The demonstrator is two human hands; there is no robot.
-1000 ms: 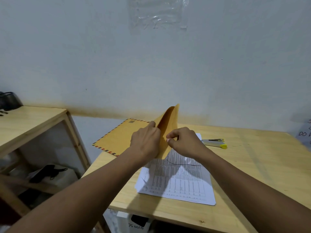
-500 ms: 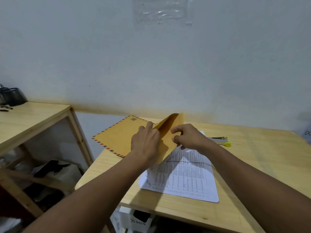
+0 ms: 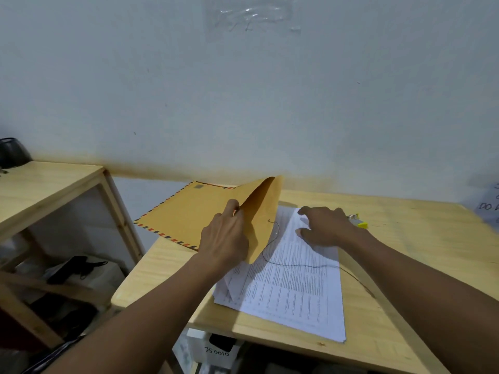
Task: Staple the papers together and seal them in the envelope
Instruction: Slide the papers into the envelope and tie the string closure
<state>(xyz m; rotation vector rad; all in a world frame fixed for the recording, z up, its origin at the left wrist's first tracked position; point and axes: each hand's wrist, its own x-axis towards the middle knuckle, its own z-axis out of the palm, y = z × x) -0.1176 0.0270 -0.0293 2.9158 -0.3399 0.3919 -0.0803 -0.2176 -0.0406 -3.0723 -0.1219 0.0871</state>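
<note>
A brown envelope (image 3: 186,214) with a striped airmail border lies at the left end of the wooden table (image 3: 405,255), overhanging its edge. Its flap (image 3: 263,214) stands raised. My left hand (image 3: 225,237) grips the envelope at the flap's fold. A thin black string trails from the flap across the stack of printed white papers (image 3: 294,282), which lies to the right of the envelope. My right hand (image 3: 322,228) rests flat on the top of the papers, fingers spread. A stapler (image 3: 359,221) with a yellow tip lies just beyond my right wrist, mostly hidden.
A second wooden table (image 3: 46,190) stands to the left, a dark object (image 3: 12,152) on its far corner. Bags and a white box (image 3: 216,352) sit under the tables. A white wall runs behind. A handwritten sheet (image 3: 488,203) shows at the right edge.
My right hand has let go of the envelope flap and moved right onto the papers. The flap has dropped lower while my left hand keeps hold of the envelope.
</note>
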